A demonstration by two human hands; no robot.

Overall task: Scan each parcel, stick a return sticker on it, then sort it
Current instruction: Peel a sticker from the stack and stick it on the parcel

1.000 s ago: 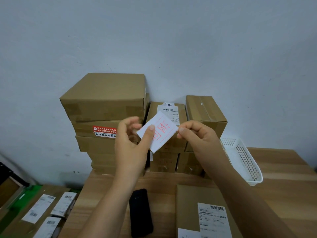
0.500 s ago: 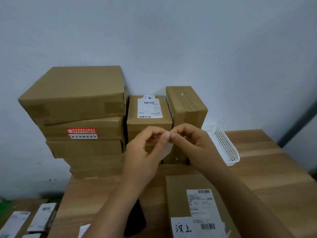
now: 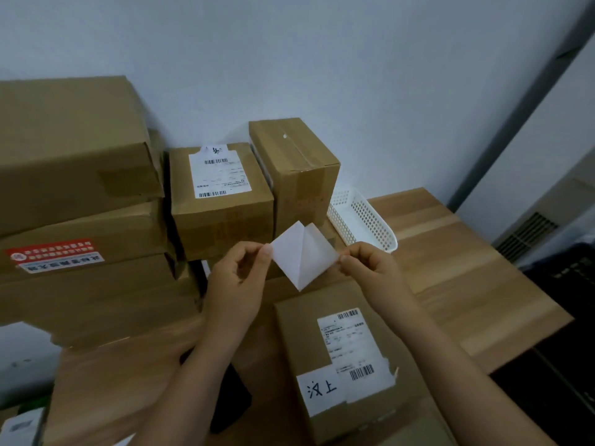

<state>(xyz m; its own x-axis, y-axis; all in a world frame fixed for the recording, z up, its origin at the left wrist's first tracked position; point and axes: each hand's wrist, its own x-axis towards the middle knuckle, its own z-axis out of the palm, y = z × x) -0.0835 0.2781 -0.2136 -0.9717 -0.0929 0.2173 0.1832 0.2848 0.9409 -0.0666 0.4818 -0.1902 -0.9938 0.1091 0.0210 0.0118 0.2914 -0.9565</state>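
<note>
The return sticker, bunched up between the fingers half a second ago, is now opening away from what looks like its backing, so peeling seems under way, the left hand and right hand each pinching one corner, fingers curled tight, just above the labelled parcel waiting on the table.

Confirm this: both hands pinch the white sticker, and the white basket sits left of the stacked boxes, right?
Not quite. The head view shows the white basket to the right of the stacked boxes, not the left. The rest holds: the left hand and the right hand both pinch the white sticker.
</note>
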